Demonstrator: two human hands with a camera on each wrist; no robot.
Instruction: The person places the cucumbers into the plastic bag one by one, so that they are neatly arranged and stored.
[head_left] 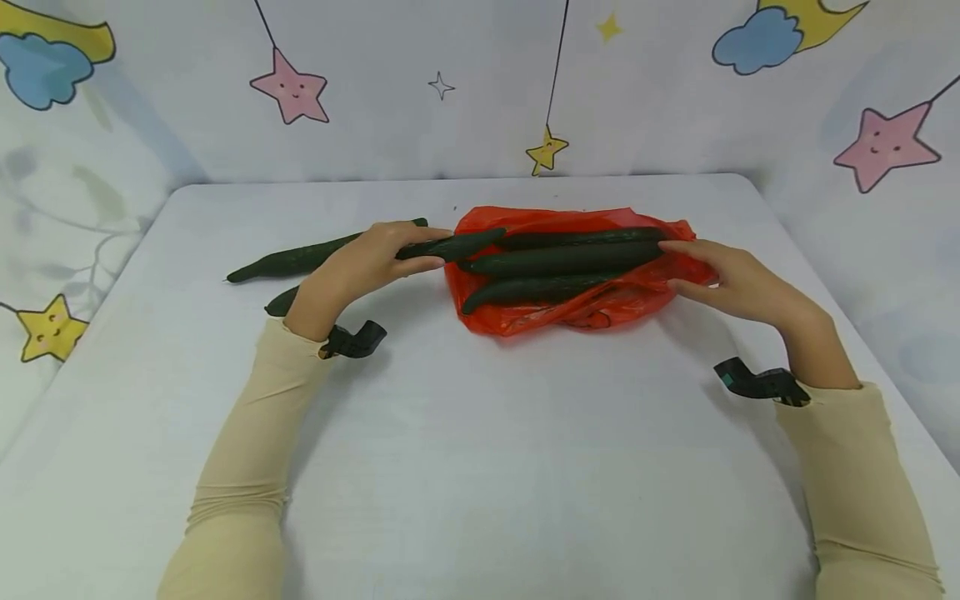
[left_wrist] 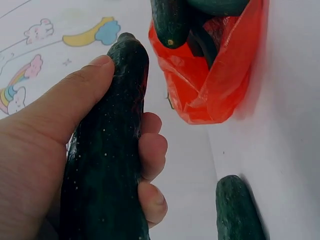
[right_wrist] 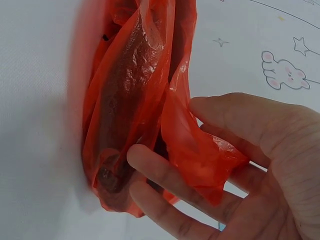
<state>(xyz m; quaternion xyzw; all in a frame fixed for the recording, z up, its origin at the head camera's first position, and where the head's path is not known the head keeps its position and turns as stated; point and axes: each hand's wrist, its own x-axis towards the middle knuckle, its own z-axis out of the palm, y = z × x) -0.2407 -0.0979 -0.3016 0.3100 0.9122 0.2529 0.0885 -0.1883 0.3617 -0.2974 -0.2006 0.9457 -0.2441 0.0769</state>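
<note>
My left hand (head_left: 367,258) grips a dark green cucumber (left_wrist: 105,150), thumb on one side and fingers round the other. In the head view its tip overlaps the left mouth of a red plastic bag (head_left: 517,321). Inside the bag lie three cucumbers (head_left: 562,260) side by side, pointing left and right. At the bag's right end, my right hand (head_left: 738,275) touches the plastic with fingers fairly straight and spread. The right wrist view shows a loose red flap (right_wrist: 195,155) between thumb and fingers. Another cucumber (head_left: 292,261) lies on the table behind my left hand.
Both hands work over a white table (head_left: 525,467). Behind it and at its sides stands a pale wall covering (head_left: 480,50) with printed stars, clouds and moons. Each wrist carries a small black camera mount (head_left: 356,339).
</note>
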